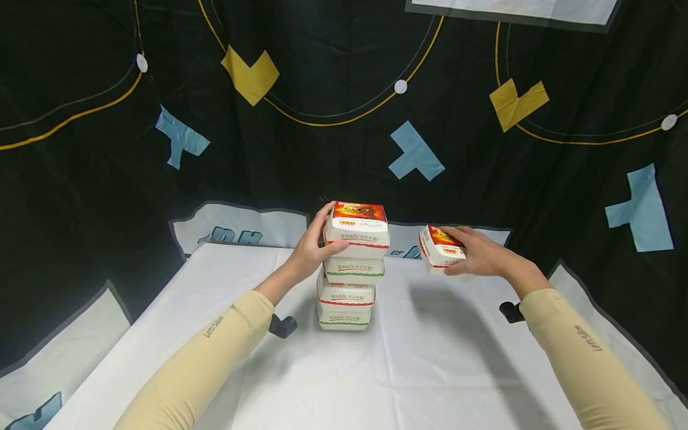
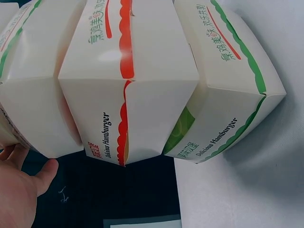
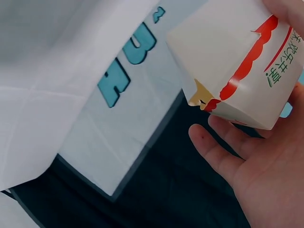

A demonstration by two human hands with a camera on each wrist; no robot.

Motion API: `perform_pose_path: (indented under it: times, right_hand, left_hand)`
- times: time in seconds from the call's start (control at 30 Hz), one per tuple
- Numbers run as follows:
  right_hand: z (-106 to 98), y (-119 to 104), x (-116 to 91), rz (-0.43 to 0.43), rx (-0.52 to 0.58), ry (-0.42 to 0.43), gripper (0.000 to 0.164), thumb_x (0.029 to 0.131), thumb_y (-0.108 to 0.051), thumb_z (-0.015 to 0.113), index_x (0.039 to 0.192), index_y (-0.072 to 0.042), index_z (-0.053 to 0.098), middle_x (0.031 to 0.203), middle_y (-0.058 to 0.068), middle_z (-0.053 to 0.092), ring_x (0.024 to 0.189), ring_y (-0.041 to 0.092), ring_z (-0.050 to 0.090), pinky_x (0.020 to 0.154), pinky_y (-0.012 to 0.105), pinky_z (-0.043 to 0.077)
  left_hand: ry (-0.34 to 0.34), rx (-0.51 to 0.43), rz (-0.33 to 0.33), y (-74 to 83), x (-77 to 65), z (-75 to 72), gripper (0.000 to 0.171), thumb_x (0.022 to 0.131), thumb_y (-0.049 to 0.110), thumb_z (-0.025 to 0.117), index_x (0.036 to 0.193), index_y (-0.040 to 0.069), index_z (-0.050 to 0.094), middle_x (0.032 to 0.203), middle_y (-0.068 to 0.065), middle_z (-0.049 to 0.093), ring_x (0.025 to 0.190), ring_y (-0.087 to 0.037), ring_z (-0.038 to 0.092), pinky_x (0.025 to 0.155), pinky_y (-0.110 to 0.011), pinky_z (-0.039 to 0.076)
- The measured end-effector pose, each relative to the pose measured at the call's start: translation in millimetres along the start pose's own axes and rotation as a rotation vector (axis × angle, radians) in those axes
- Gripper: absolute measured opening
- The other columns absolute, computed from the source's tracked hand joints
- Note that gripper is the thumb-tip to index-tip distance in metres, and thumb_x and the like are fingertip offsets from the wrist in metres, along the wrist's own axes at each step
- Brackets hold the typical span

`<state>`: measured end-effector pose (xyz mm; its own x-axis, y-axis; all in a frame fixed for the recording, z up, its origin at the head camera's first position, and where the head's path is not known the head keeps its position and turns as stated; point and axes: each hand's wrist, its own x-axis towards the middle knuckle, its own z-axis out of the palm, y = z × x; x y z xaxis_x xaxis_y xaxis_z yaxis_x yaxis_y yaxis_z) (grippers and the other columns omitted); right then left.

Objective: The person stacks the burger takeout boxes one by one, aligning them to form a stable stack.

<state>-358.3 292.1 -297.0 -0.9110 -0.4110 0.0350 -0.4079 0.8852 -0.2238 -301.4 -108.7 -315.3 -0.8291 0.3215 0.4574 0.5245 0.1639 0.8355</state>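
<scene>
Several hamburger boxes stand stacked on the white table, alternating red and green wavy trim. The top hamburger box (image 1: 356, 230) has a red lid with a burger picture. My left hand (image 1: 314, 242) grips it from the left side, thumb across the front and fingers toward the back. Below are a green-trimmed box (image 1: 355, 270), a red-trimmed box (image 2: 128, 52) and a green-trimmed bottom box (image 1: 344, 318). To the right of the stack, my right hand (image 1: 475, 251) holds another red-lidded hamburger box (image 1: 442, 248) in the air, tilted, above the table's far edge.
The white-covered table (image 1: 322, 382) spreads below both arms. A black curtain (image 1: 322, 167) with taped blue and yellow shapes hangs behind. Pale lettered sheets (image 1: 252, 221) show along the table's far edge. The right arm casts a long shadow on the cloth.
</scene>
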Motion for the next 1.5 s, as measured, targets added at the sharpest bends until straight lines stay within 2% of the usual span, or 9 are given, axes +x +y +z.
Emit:
perform_pose_path:
  times: [0.17, 0.7, 0.93, 1.1, 1.2, 1.4, 1.5]
  right_hand:
    - [-8.8, -8.8, -2.2, -0.017, -0.001, 0.003, 0.098, 0.082, -0.047, 0.079, 0.16, -0.022, 0.025, 0.155, 0.019, 0.032, 0.126, 0.039, 0.039, 0.1, 0.06, 0.046]
    - [-33.8, -38.9, -3.6, -0.043, -0.041, 0.005, 0.096, 0.081, -0.047, 0.079, 0.159, -0.026, 0.027, 0.157, 0.016, 0.031, 0.127, 0.036, 0.038, 0.096, 0.054, 0.049]
    - [-44.7, -50.1, -2.3, -0.057, -0.076, 0.016, 0.097, 0.081, -0.049, 0.079, 0.159, -0.028, 0.026, 0.158, 0.014, 0.031, 0.127, 0.036, 0.039, 0.096, 0.054, 0.049]
    - [-52.4, -57.2, -2.3, -0.068, -0.075, 0.045, 0.095, 0.082, -0.047, 0.079, 0.159, -0.029, 0.027, 0.158, 0.013, 0.032, 0.128, 0.035, 0.04, 0.097, 0.055, 0.048]
    - [-57.2, -61.2, -2.3, -0.074, -0.074, 0.056, 0.095, 0.082, -0.047, 0.079, 0.159, -0.029, 0.027, 0.159, 0.012, 0.031, 0.129, 0.035, 0.039, 0.098, 0.055, 0.048]
    - [-66.5, -69.2, -3.2, -0.086, -0.071, 0.062, 0.096, 0.082, -0.048, 0.079, 0.16, -0.03, 0.025, 0.159, 0.012, 0.029, 0.129, 0.035, 0.037, 0.097, 0.054, 0.049]
    - [-72.4, -73.1, -4.0, -0.096, -0.073, 0.067, 0.096, 0.082, -0.049, 0.079, 0.159, -0.03, 0.025, 0.159, 0.011, 0.03, 0.129, 0.034, 0.037, 0.098, 0.054, 0.048]
  left_hand:
    - [-0.002, 0.003, -0.004, 1.2, -0.2, 0.5, 0.087, 0.092, 0.024, 0.063, 0.161, 0.017, 0.011, 0.153, -0.013, 0.037, 0.137, -0.03, 0.041, 0.106, -0.056, 0.045]
    - [0.001, 0.009, 0.007, 0.1, 1.3, -0.1, 0.086, 0.091, 0.023, 0.062, 0.161, 0.015, 0.012, 0.15, -0.015, 0.039, 0.136, -0.03, 0.041, 0.106, -0.057, 0.044]
    - [0.016, 0.004, 0.004, -33.7, 14.0, -0.4, 0.088, 0.091, 0.028, 0.065, 0.161, 0.03, 0.011, 0.154, -0.009, 0.036, 0.139, -0.028, 0.039, 0.106, -0.059, 0.044]
    - [0.024, 0.002, 0.015, -39.5, 15.4, -0.9, 0.086, 0.09, 0.032, 0.065, 0.159, 0.037, 0.013, 0.152, -0.004, 0.039, 0.137, -0.024, 0.04, 0.106, -0.058, 0.044]
    - [0.021, 0.005, 0.025, -38.0, 14.8, -1.4, 0.086, 0.091, 0.032, 0.065, 0.159, 0.037, 0.013, 0.151, -0.004, 0.039, 0.136, -0.024, 0.041, 0.106, -0.058, 0.044]
    - [-0.003, 0.016, 0.011, -3.7, 2.8, -0.6, 0.086, 0.092, 0.025, 0.062, 0.161, 0.018, 0.012, 0.151, -0.014, 0.038, 0.137, -0.03, 0.041, 0.107, -0.058, 0.043]
    - [-0.006, 0.022, 0.003, 2.1, 0.8, -0.9, 0.086, 0.092, 0.024, 0.062, 0.161, 0.017, 0.012, 0.152, -0.014, 0.038, 0.137, -0.031, 0.04, 0.107, -0.058, 0.043]
